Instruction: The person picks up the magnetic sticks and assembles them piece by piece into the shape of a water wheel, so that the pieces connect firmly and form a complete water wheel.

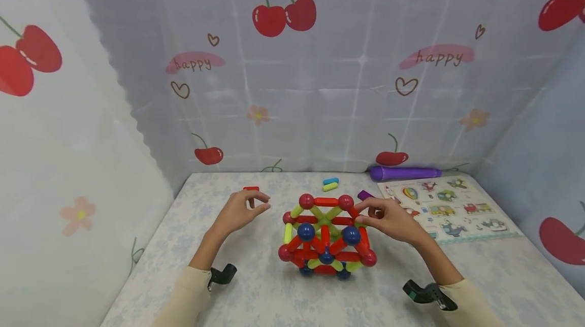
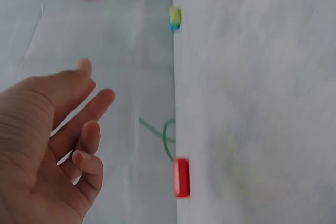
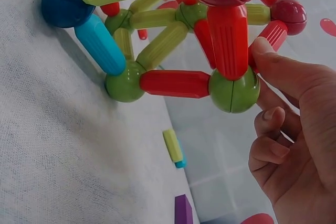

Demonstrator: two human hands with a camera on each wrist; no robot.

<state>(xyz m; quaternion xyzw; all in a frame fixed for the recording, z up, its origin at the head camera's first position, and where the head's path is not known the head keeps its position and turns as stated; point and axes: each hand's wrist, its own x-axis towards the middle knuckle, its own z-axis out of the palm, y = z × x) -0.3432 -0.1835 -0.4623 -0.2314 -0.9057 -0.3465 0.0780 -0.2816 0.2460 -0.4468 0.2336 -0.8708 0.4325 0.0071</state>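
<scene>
Resting against the top right edge of the model (image 1: pixel 325 235), the right hand (image 1: pixel 388 219) has its thumb and forefinger touching a red stick and a green ball at that corner, the other fingers curled loosely beneath. The left hand (image 1: pixel 239 210) hovers to the model's left, well apart from it, empty, fingers loosely bent with thumb and forefinger close together. A red stick (image 1: pixel 251 189) lies just beyond the left hand on the surface (image 1: pixel 256 286). Beyond the right hand lies a puzzle board (image 1: pixel 450 207). The curtain (image 1: pixel 320 88) behind reads "happy" twice.
</scene>
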